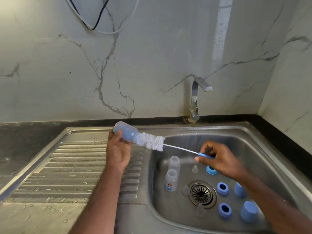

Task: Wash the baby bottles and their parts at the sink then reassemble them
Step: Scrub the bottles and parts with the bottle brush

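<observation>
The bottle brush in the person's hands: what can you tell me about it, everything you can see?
The bottle brush has thick white bristles on a thin, twisted-looking wire stem ending in a slim blue handle, which the right hand pinches. It slants upward to the left above the sink basin. Its tip is pushed into the mouth of a clear bottle, held on its side by the left hand; inside looks blue, while most white bristles remain outside. The tap shows no running water.
</observation>
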`<state>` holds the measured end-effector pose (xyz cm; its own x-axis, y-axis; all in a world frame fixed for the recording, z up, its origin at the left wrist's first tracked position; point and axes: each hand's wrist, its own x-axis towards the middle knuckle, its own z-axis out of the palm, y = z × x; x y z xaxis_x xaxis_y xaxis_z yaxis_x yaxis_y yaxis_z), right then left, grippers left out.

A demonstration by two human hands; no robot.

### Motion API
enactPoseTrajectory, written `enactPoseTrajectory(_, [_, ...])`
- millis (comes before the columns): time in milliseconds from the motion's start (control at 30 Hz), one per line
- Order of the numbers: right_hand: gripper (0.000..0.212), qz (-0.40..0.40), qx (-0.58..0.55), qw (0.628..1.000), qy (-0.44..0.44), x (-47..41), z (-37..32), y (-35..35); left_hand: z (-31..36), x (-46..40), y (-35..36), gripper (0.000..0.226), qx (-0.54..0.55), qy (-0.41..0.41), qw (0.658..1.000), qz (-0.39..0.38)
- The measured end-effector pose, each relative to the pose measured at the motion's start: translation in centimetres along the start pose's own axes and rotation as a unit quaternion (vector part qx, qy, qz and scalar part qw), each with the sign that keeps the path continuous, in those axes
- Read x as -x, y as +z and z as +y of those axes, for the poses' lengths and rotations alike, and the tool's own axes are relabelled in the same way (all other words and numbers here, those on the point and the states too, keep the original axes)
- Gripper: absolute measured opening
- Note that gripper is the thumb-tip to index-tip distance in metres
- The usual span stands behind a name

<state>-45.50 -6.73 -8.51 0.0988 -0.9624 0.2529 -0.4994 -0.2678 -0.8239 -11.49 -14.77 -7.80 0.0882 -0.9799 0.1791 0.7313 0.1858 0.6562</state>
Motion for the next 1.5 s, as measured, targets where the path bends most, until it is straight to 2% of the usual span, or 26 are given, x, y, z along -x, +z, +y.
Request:
enactPoseTrajectory(100, [0.024, 0.13, 0.232, 0.96, -0.091, -0.4, 0.4, 0.1, -0.3, 0.5, 0.7, 0.088, -0.025, -0.05, 0.995, 0.083])
enactPoseTrajectory(200, [0.038, 0.169, 0.363, 0.894, -0.203, -0.7, 0.5, 0.0, -0.5, 0.6, 0.8, 0.065, -0.043, -0.038, 0.987, 0.148])
enactPoseTrajectory(267, [0.047, 0.101, 0.302, 0.931, -0.176, -0.8, 0.3, 0.0, -0.4, 0.4, 0.7, 0.071, -0.023, -0.015, 0.993, 0.112])
enactPoseTrajectory(333, [0.053, -0.099, 0.031, 0.994, -0.038, -0.6, -0.1, 0.3, 0.0, 0.5, 0.6, 0.078, 0.025, -0.006, 0.998, 0.059])
enactPoseTrajectory(400, [0.057, -0.174, -0.095, 0.979, 0.039, -0.3, 0.2, 0.8, 0.2, 0.6, 0.7, 0.055, 0.053, -0.012, 0.998, 0.036])
enactPoseTrajectory(433, [0.057, -0.153, -0.062, 0.986, 0.035, -0.1, 0.0, 1.1, 0.2, 0.5, 0.7, 0.048, 0.051, -0.017, 0.998, 0.044])
enactPoseTrajectory(500, [0.048, -0.056, 0.134, 0.989, -0.012, -0.1, 0.1, 1.1, 0.2, 0.4, 1.1, 0.044, 0.012, -0.026, 0.996, 0.087])
enactPoseTrajectory(567, [0.043, 0.044, 0.344, 0.936, -0.051, -0.3, -0.5, 0.3, -0.1, 0.4, 1.1, 0.055, -0.034, -0.04, 0.989, 0.14])
enactPoseTrajectory(600, [0.044, 0.073, 0.382, 0.918, -0.073, -0.4, -0.4, 0.1, -0.2, 0.3, 0.9, 0.064, -0.059, -0.037, 0.986, 0.152])
enactPoseTrajectory(633, [0.048, 0.056, 0.372, 0.923, -0.077, -0.5, -0.1, -0.1, -0.1, 0.3, 0.7, 0.073, -0.07, -0.03, 0.985, 0.154])
enactPoseTrajectory(667, [0.054, 0.0, 0.283, 0.957, -0.057, -0.5, -0.1, -0.3, 0.0, 0.3, 0.5, 0.084, -0.069, -0.028, 0.987, 0.141])
enactPoseTrajectory(700, [0.058, -0.076, 0.112, 0.991, -0.011, -0.4, -0.3, -0.1, 0.1, 0.3, 0.3, 0.095, -0.058, -0.03, 0.991, 0.12])
enactPoseTrajectory(733, [0.058, -0.152, -0.044, 0.986, 0.051, -0.3, -0.4, 0.1, 0.2, 0.3, 0.2, 0.1, -0.041, -0.031, 0.994, 0.096])
enactPoseTrajectory(800, [0.05, -0.206, -0.156, 0.962, 0.091, 0.1, -0.7, 0.3, 0.4, 0.4, 0.4, 0.082, -0.005, -0.014, 0.998, 0.057])
enactPoseTrajectory(867, [0.027, -0.158, -0.099, 0.982, 0.028, 0.2, -0.1, 0.6, 0.4, 0.5, 0.3, 0.057, 0.011, -0.008, 0.998, 0.066])
enactPoseTrajectory(933, [0.014, -0.061, 0.066, 0.996, -0.019, -0.1, 1.0, 0.5, 0.1, 0.3, 0.1, 0.06, 0.014, -0.023, 0.992, 0.121])
enactPoseTrajectory(1000, [0.016, 0.029, 0.232, 0.971, -0.055, -0.6, 1.2, 0.4, -0.2, 0.2, 0.3, 0.076, -0.002, -0.042, 0.983, 0.18])
enactPoseTrajectory(1067, [0.006, 0.119, 0.337, 0.919, -0.169, -0.9, 1.1, 0.5, -0.5, 0.2, 0.3, 0.08, -0.032, -0.035, 0.974, 0.219])
enactPoseTrajectory(1100, [0.016, 0.16, 0.368, 0.892, -0.21, -1.1, 1.0, 0.4, -0.6, 0.2, 0.2, 0.081, -0.029, -0.026, 0.975, 0.218])
enactPoseTrajectory(1133, [0.029, 0.169, 0.37, 0.888, -0.214, -1.2, 0.8, 0.3, -0.6, 0.2, 0.2, 0.085, -0.018, -0.017, 0.979, 0.202])
enactPoseTrajectory(1167, [0.044, 0.135, 0.311, 0.925, -0.172, -1.1, 0.4, 0.2, -0.6, 0.3, 0.1, 0.091, -0.006, -0.012, 0.984, 0.178])
enactPoseTrajectory(1200, [0.056, 0.041, 0.183, 0.978, -0.088, -0.9, 0.0, 0.2, -0.4, 0.4, 0.1, 0.097, 0.002, -0.011, 0.989, 0.147])
enactPoseTrajectory(1233, [0.063, -0.064, 0.036, 0.997, -0.008, -0.7, 0.2, 0.3, -0.3, 0.4, 0.1, 0.094, 0.01, -0.012, 0.994, 0.11])
enactPoseTrajectory(1300, [0.059, -0.161, -0.09, 0.981, 0.056, -0.3, 0.5, 0.7, -0.2, 0.5, 0.4, 0.059, 0.031, -0.003, 0.999, 0.045])
enactPoseTrajectory(1400, [0.017, -0.064, -0.043, 0.997, 0.001, 0.0, 0.8, 1.0, -0.1, 0.8, 0.5, 0.046, 0.047, -0.003, 0.998, 0.041])
enactPoseTrajectory(1500, [0.022, 0.061, 0.137, 0.988, -0.027, -0.4, 1.4, 0.6, -0.1, 0.8, 0.5, 0.061, 0.031, -0.01, 0.997, 0.073])
